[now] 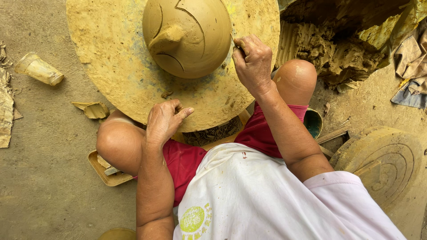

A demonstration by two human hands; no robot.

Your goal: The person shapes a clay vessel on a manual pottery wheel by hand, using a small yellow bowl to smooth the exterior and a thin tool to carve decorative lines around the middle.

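Note:
A round clay pot (189, 35) with carved curved lines and a small knob stands upside down on a wide clay-coated wheel disc (115, 75). My right hand (252, 62) is closed on a thin carving tool whose tip touches the pot's right side. Only a short bit of the tool shows above my fingers. My left hand (165, 121) rests on the disc's near rim, fingers loosely curled, holding nothing. My knees sit on either side of the disc, under its near edge.
A heap of wet clay (338, 49) lies at the upper right, next to crumpled cloth (411, 62). A plastic cup (39, 69) lies on the floor at left, near a clay scrap (93, 110). A round clay-covered disc (384, 160) sits at right, a small tray (109, 175) under my left knee.

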